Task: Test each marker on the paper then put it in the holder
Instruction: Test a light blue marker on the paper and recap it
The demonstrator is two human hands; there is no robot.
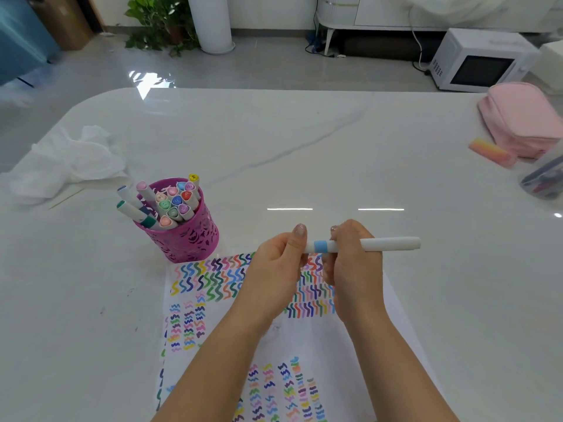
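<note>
A white marker (390, 243) with a light blue band lies level between both hands, above the paper (304, 339). My left hand (275, 269) grips its left end, thumb up; whether that end is a cap I cannot tell. My right hand (353, 263) is wrapped round the barrel just right of the band, and the long white end sticks out to the right. The paper is covered with rows of coloured squiggles. A magenta lattice holder (182, 239) stands left of the hands, at the paper's far left corner, packed with several capped markers.
Crumpled white tissue (70, 159) lies at the far left of the white marble table (304, 147). At the far right are a pink pouch (524, 117), an orange-pink eraser (490, 152) and a clear container (545, 178) with dark items inside.
</note>
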